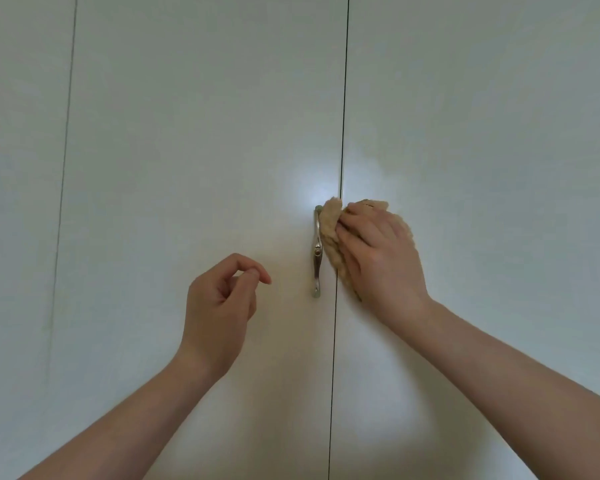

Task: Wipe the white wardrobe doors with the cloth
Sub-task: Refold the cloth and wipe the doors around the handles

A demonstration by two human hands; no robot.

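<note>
Tan cloth (329, 233) lies under flat fingers (355, 224) of the right hand (381, 252); left hand (219, 303) hovers, loosely curled.

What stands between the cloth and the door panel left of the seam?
The metal handle: it is mounted upright on that door, just left of the seam, against the left edge of the cloth that the right hand presses flat. The left hand hovers lower left, holding nothing.
</note>
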